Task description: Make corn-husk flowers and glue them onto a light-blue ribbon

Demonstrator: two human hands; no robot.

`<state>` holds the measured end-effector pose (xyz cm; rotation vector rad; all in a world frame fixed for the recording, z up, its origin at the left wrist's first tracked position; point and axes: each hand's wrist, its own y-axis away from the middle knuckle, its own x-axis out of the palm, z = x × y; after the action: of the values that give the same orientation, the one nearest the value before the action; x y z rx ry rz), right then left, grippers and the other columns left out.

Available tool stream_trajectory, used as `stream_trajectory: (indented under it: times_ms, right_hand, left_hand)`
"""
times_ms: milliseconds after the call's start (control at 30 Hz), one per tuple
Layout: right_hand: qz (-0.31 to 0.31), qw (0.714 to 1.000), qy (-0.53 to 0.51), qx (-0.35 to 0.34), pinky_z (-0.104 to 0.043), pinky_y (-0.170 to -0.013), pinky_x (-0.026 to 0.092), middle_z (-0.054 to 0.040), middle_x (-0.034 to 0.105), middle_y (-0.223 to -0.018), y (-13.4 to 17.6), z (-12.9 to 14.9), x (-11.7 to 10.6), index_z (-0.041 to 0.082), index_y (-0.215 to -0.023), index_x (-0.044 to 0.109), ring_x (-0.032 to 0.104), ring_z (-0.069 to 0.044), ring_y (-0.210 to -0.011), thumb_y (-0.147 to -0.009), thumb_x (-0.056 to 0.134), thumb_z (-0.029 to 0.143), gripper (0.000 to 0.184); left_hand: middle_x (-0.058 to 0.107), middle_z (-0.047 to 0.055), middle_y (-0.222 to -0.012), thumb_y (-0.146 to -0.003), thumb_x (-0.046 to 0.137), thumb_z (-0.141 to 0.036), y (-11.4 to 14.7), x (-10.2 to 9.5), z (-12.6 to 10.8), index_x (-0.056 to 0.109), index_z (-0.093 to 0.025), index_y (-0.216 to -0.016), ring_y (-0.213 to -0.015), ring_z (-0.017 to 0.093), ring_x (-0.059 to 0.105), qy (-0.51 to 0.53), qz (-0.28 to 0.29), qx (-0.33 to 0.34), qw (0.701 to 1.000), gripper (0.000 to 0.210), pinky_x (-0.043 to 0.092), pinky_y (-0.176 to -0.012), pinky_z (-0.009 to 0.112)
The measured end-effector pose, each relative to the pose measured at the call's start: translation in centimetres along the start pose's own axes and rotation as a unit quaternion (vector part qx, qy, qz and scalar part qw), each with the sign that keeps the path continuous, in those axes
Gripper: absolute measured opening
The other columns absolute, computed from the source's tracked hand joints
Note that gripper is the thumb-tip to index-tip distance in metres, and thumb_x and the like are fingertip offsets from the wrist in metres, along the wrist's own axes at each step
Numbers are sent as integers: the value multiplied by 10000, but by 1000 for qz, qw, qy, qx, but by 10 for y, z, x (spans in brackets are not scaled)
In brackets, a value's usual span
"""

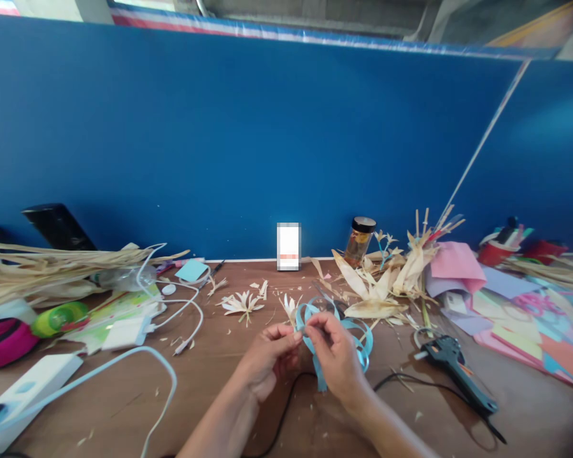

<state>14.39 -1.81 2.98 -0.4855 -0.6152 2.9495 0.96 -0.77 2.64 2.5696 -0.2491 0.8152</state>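
My left hand (270,356) is closed, thumb and fingers pinching the base of a small pale husk flower (290,308) that points upward. Close beside it, my right hand (335,355) is closed in a pinch on a light blue ribbon (365,343), whose loops spread behind and below the fingers. The fingertips of both hands nearly meet at the flower's base, so the exact contact there is hidden. Another pale husk flower (242,305) lies on the table, left of and beyond my hands.
A glue gun (453,366) lies at right, its black cord (286,407) running under my hands. Dried husks (377,296) and a lidded jar (360,242) are behind. Coloured paper (458,264) is far right; white cables (191,305) and a power strip (33,397) are left.
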Motion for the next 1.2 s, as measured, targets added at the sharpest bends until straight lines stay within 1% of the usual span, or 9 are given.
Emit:
stream_trajectory:
  times_ms: [133, 267, 433, 567, 667, 800, 1033, 1133, 1200]
  right_hand:
    - [-14, 999, 17, -25, -231, -640, 442, -8, 598, -726, 2, 1, 1, 190, -808, 557, 551, -140, -676, -822, 486, 234, 86]
    - [-13, 1000, 6, -18, -248, -668, 462, -23, 621, -757, 3, 1, 2, 189, -847, 572, 575, -152, -707, -808, 508, 238, 89]
    - [62, 997, -39, 35, -231, -613, 467, -19, 613, -743, 0, 3, 0, 174, -987, 578, 566, -135, -662, -797, 515, 234, 209]
    - [136, 987, -59, 68, -189, -538, 417, 17, 580, -687, -3, 3, -2, 166, -870, 597, 519, -105, -611, -756, 556, 211, 130]
    - [164, 982, -56, 76, -174, -500, 361, 51, 515, -603, -3, 1, -2, 162, -764, 575, 451, -84, -553, -727, 582, 189, 47]
    - [159, 983, -48, 78, -180, -490, 321, 61, 452, -566, -1, -1, -1, 159, -691, 552, 395, -80, -536, -740, 571, 207, 71]
    - [164, 982, -35, 89, -200, -511, 331, 41, 483, -584, -1, -3, 0, 154, -684, 570, 412, -98, -558, -760, 556, 276, 144]
    - [170, 977, -82, 101, -206, -543, 349, 32, 503, -602, -2, -5, 2, 147, -691, 574, 427, -100, -577, -780, 543, 313, 191]
    - [169, 968, -135, 129, -203, -538, 343, 36, 494, -597, -1, -7, 3, 150, -702, 567, 423, -93, -565, -782, 549, 334, 202]
  left_hand:
    - [530, -56, -479, -529, 787, -186, -1, -1, -3, 569, -138, -580, -420, 32, 476, 21, -8, 0, 1000, 230, 434, -466, 147]
    - [541, -59, -493, -529, 787, -179, -1, -3, -6, 550, -144, -567, -424, 30, 478, 27, -7, -2, 1000, 242, 439, -474, 147]
    - [536, -61, -463, -506, 796, -171, 1, -3, -9, 546, -142, -556, -408, 35, 482, 11, -15, -7, 1000, 256, 425, -447, 146]
    - [558, -53, -457, -497, 798, -166, -2, -5, -8, 537, -143, -549, -402, 41, 493, 4, -28, -9, 1000, 267, 413, -432, 145]
    - [554, -54, -445, -505, 794, -169, -4, -6, -7, 525, -145, -545, -402, 42, 495, 5, -36, -8, 999, 273, 398, -421, 137]
    - [547, -59, -443, -511, 789, -178, -4, -6, -7, 514, -148, -539, -403, 42, 490, -2, -43, -3, 999, 278, 393, -422, 139]
    - [569, -46, -460, -505, 789, -187, -5, -3, -4, 501, -152, -537, -417, 56, 506, 4, -46, -4, 999, 291, 375, -415, 146]
    - [561, -46, -464, -519, 785, -187, -6, -4, -2, 501, -149, -538, -420, 55, 504, 11, -33, -5, 999, 287, 377, -420, 148]
    - [561, -38, -479, -554, 770, -197, -6, -4, -1, 515, -143, -552, -432, 56, 510, 8, -8, -6, 1000, 260, 379, -430, 150]
